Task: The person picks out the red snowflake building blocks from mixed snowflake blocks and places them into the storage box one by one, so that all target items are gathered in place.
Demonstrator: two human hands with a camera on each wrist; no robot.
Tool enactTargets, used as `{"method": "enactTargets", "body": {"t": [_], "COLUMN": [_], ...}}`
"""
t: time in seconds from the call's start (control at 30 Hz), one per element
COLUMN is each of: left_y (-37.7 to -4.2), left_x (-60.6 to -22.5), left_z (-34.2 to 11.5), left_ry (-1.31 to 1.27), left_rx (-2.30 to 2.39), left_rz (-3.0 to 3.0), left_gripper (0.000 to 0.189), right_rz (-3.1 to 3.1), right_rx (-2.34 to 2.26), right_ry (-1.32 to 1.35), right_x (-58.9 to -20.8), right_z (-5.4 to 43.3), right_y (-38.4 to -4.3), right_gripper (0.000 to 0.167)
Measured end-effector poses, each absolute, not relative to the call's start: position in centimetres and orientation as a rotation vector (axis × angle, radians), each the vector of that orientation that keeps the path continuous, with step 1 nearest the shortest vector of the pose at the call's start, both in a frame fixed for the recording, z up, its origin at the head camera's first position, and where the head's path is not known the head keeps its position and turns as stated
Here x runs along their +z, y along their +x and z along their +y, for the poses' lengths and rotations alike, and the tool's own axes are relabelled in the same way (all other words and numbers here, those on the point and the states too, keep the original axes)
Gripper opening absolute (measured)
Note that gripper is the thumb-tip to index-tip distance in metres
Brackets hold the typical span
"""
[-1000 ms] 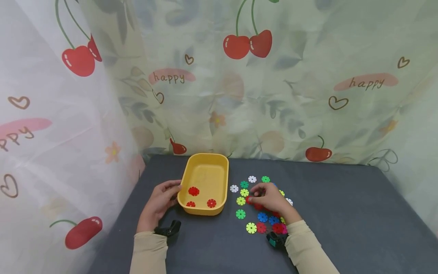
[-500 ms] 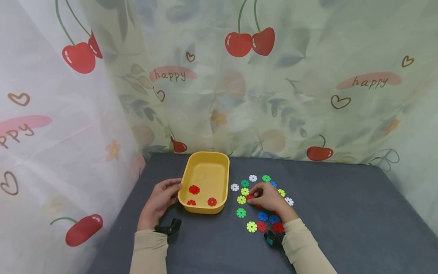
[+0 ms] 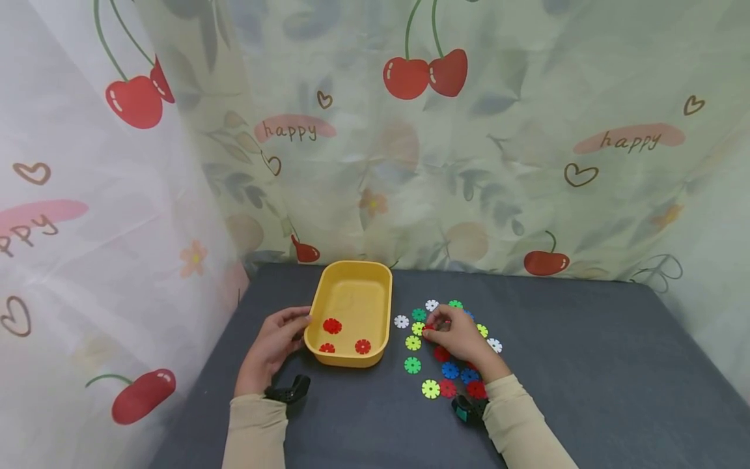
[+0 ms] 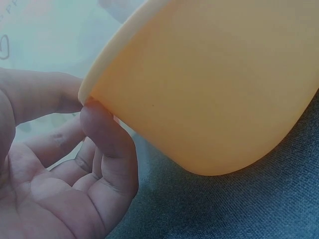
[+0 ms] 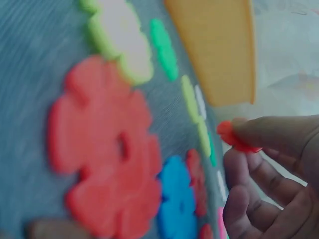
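A yellow plastic tub [image 3: 354, 296] stands on the table, with several red notched plastic discs [image 3: 362, 346] lying in its near half. My left hand [image 3: 274, 345] pinches the tub's left rim between thumb and finger, plain in the left wrist view. Over the loose discs to the tub's right, my right hand [image 3: 463, 339] holds a red notched disc [image 5: 228, 133] between thumb and fingertips, lifted off the cloth. Beneath that hand lie another red disc [image 3: 441, 354] and blue discs [image 3: 450, 370]; the hand hides part of the group.
Spread around the right hand are white [image 3: 401, 322], green [image 3: 413, 365] and yellow-green discs [image 3: 430, 389], flat on the dark tablecloth [image 3: 592, 365]. Nearer the right wrist lies a red disc [image 3: 448, 389]. A printed curtain [image 3: 469, 163] hangs behind the table.
My right hand has lifted a red disc slightly off the table, uncovering another red disc below. The left hand and the tub have stayed in place.
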State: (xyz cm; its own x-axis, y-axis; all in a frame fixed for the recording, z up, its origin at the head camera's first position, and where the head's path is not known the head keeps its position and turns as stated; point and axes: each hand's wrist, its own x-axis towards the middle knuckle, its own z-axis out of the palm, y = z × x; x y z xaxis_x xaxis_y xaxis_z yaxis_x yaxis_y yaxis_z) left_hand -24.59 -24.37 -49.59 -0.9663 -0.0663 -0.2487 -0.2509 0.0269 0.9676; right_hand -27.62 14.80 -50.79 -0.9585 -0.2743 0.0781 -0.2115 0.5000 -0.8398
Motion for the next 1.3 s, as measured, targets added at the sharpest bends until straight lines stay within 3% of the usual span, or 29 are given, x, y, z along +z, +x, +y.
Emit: {"method": "enactTargets", "body": {"t": [0.37, 0.7, 1.3], "left_y": [-24.5, -24.5, -24.6], "left_x": [-49.6, -49.5, -49.7], "left_z": [-24.3, -24.3, -24.2], "left_ry": [-0.326, -0.336, -0.352], "left_rx": [2.063, 2.068, 2.070], "left_rz": [2.160, 2.157, 2.153], "left_gripper": [0.043, 0.043, 0.042], "right_rz": [2.404, 2.300, 2.236], "right_rx": [-1.770, -1.829, -1.895], "right_ry": [-0.402, -0.486, -0.392], "right_x": [-49.4, -48.2, -47.6], "right_z": [13.3, 10.3, 6.6], "right_y": [-27.1, -26.8, -25.9], "right_gripper": [0.019, 0.020, 0.019]}}
